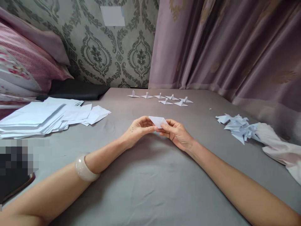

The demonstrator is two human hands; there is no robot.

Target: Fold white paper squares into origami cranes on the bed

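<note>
A small folded piece of white paper (157,121) is held up between my two hands, above the middle of the grey cloth surface. My left hand (138,130) pinches its left side, thumb in front and fingers behind. On the right side, my right hand (177,131) grips the same paper with the thumb pressed on its front face. The fingers behind the paper are partly hidden. Beyond my hands, several folded white paper figures (160,96) stand in two rows.
A stack of white paper sheets (30,114) lies at the left, before a black flat object (77,89). At the right is a heap of folded paper pieces (241,127) beside a pale cloth (277,144). A dark blurred object (14,172) lies at the left edge. Purple curtains (211,47) hang behind.
</note>
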